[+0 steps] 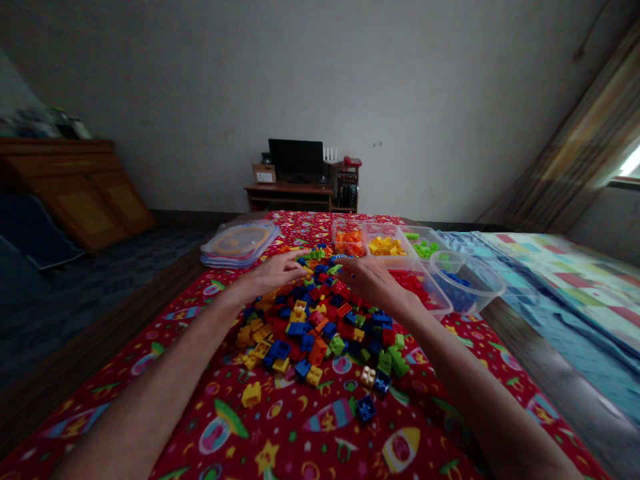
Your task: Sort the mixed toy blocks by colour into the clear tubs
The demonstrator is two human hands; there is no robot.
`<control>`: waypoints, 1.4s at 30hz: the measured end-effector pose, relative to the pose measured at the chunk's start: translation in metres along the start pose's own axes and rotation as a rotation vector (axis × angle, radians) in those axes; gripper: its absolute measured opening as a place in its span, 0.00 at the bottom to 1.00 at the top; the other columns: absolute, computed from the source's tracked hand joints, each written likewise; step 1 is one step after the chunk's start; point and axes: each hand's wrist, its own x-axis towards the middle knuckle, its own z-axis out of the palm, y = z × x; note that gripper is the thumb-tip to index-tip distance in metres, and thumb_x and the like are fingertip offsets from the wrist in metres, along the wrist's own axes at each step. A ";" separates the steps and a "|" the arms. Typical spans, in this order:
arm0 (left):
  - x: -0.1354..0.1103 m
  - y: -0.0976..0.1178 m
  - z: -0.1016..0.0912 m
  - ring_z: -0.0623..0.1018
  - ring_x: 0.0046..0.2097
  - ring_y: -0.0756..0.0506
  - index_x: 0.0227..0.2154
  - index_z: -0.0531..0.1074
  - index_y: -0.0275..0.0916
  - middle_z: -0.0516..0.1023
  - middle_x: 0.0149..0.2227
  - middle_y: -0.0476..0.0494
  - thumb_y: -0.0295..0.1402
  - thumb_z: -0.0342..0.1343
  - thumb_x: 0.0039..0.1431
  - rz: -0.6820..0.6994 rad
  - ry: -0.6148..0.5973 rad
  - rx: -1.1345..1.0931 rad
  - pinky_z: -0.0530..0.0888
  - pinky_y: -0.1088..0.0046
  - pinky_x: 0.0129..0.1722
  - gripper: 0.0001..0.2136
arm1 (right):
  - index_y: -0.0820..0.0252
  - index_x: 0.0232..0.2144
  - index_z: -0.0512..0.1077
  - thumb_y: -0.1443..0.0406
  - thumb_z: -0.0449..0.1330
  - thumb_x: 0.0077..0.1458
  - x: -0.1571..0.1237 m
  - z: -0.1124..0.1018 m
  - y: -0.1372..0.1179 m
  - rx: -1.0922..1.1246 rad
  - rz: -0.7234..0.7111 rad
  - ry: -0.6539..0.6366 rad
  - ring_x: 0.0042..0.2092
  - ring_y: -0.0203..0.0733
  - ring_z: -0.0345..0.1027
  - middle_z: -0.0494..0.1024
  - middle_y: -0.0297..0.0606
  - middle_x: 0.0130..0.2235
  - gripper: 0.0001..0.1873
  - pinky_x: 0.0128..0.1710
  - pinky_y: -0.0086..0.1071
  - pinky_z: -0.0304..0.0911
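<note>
A spread of mixed toy building bricks [299, 328] in red, blue, yellow, green and orange covers the middle of the table. Over its far left part is my left hand [277, 272], fingers stretched forward and thumb apart, close to yellow and green bricks. My right hand [367, 277] reaches over the far right part with its fingers curled down. A light green brick [335, 269] shows right by its fingertips; whether they grip it is hidden. Closer to me lie a loose yellow brick [251, 395] and a dark blue brick [366, 408].
Clear containers hold sorted bricks: an orange-brick box [334, 235], a yellow-brick box [367, 233], a green-brick box [436, 237], a red-brick box [440, 300] and a round blue-brick tub [493, 283]. Stacked lids [235, 243] lie left on the red patterned cloth [295, 447].
</note>
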 end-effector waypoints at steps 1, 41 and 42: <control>0.000 0.005 0.006 0.77 0.32 0.45 0.62 0.58 0.35 0.80 0.31 0.44 0.48 0.55 0.53 0.014 0.000 -0.061 0.69 0.75 0.29 0.35 | 0.59 0.49 0.72 0.64 0.54 0.61 0.000 0.002 -0.004 0.042 -0.047 0.038 0.31 0.35 0.66 0.79 0.42 0.35 0.16 0.28 0.29 0.49; 0.002 -0.001 0.018 0.78 0.41 0.43 0.40 0.76 0.36 0.80 0.40 0.42 0.45 0.62 0.43 -0.085 0.160 -0.288 0.73 0.69 0.41 0.22 | 0.59 0.43 0.75 0.68 0.52 0.59 0.016 0.012 -0.003 0.057 -0.071 -0.092 0.37 0.39 0.70 0.79 0.43 0.38 0.14 0.32 0.28 0.55; 0.001 0.001 0.019 0.78 0.40 0.44 0.40 0.76 0.36 0.80 0.39 0.43 0.44 0.62 0.44 -0.096 0.156 -0.325 0.73 0.70 0.40 0.22 | 0.59 0.46 0.74 0.67 0.53 0.59 0.015 0.012 -0.005 0.058 -0.077 -0.125 0.40 0.40 0.71 0.79 0.43 0.41 0.15 0.34 0.29 0.57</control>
